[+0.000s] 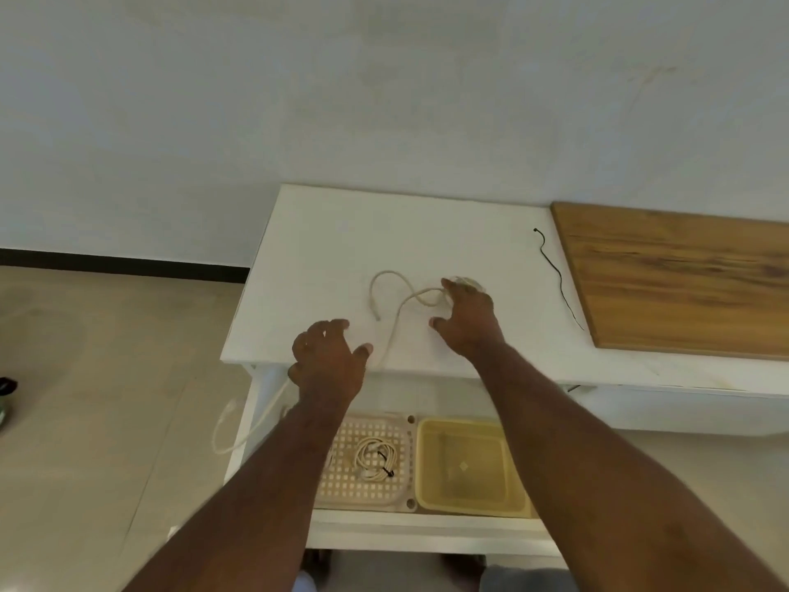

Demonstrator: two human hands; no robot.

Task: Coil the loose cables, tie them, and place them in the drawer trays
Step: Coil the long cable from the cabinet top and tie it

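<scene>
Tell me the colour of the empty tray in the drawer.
Pale yellow; the solid-walled tray shows clearly in the head view, right of the perforated one.

A plain indoor room is shown, most likely a home or a simple office; which one cannot be told. A bare pale wall (384, 87) is met by a dark skirting board (124, 267) above a beige tiled floor (106, 378). A white bench (427, 232) is set against the wall, a wooden board (683, 284) is laid on it, and an open drawer (427, 531) is fitted with plastic trays (469, 502).
</scene>
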